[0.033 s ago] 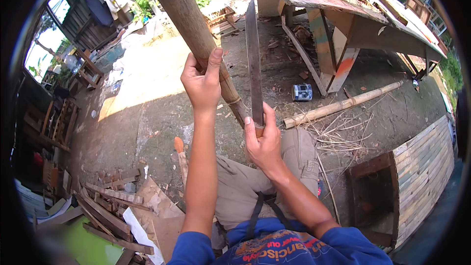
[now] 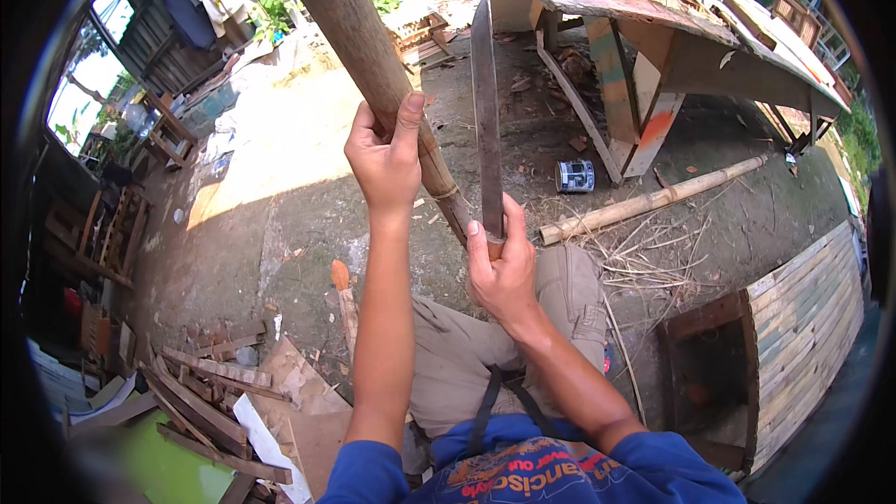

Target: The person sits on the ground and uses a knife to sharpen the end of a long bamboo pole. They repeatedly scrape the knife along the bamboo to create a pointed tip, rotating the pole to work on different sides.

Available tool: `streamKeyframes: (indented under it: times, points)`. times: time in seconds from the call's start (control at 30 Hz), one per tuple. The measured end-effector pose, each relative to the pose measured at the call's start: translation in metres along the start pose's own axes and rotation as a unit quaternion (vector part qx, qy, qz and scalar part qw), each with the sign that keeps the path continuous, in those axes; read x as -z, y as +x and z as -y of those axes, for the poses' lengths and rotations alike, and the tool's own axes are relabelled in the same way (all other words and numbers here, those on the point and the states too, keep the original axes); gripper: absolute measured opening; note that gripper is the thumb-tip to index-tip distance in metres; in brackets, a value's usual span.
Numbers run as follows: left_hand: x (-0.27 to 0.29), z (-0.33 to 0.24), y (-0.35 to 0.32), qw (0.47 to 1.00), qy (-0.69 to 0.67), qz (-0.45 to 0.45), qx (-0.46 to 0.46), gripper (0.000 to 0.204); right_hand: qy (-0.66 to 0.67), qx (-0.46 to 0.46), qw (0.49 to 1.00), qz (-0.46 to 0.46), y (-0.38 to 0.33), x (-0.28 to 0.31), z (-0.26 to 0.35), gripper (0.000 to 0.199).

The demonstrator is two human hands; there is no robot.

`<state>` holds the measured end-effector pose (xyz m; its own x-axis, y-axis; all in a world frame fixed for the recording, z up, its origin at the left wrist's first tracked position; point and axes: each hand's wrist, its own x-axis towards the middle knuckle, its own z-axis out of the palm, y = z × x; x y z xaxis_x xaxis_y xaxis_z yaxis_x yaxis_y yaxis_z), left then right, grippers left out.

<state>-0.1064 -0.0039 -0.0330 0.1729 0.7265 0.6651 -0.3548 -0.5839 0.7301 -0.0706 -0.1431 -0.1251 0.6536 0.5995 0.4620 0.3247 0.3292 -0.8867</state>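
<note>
A thick bamboo pole (image 2: 350, 28) slants from the upper edge down toward my lap. My left hand (image 2: 387, 154) grips it partway along, fingers wrapped round the far side and thumb on top. In my right hand (image 2: 504, 280) is a machete (image 2: 487, 121), held by its handle with the long dark blade pointing up and away. The blade stands just right of the pole, close to its lower end. That lower end meets my right hand near the thumb; whether they touch, I cannot tell.
Right of my knee lie another bamboo pole (image 2: 653, 198) and thin split strips (image 2: 653, 261). A paint can (image 2: 575, 175) rests near the wooden table (image 2: 644, 33). A slatted bamboo box (image 2: 803, 336) stands at the lower right, scrap wood (image 2: 215, 392) at the lower left.
</note>
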Motion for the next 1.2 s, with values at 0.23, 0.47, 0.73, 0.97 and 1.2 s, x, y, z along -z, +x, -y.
streamKeyframes:
  times: [0.23, 0.47, 0.73, 0.97, 1.2]
  points:
    - [0.01, 0.014, 0.004, 0.999, 0.008, -0.033, -0.029, 0.035, -0.105, -0.05, 0.984, 0.135, 0.005, 0.006, -0.024, 0.041]
    - [0.026, 0.015, -0.007, 0.993, 0.038, -0.098, -0.055, 0.033, -0.147, -0.043, 0.968, 0.2, 0.009, -0.006, -0.013, 0.044]
    - [0.072, 0.009, -0.027, 0.973, 0.039, -0.224, -0.028, 0.039, -0.197, -0.079, 0.942, 0.261, -0.025, -0.031, -0.053, 0.045]
    - [0.117, 0.008, -0.047, 0.954, 0.051, -0.293, -0.029, 0.043, -0.154, -0.026, 0.959, 0.238, -0.08, -0.039, -0.064, 0.049]
    - [0.158, 0.012, -0.041, 0.956, 0.047, -0.289, -0.024, 0.038, -0.263, -0.304, 0.879, 0.258, -0.121, 0.003, -0.204, 0.052]
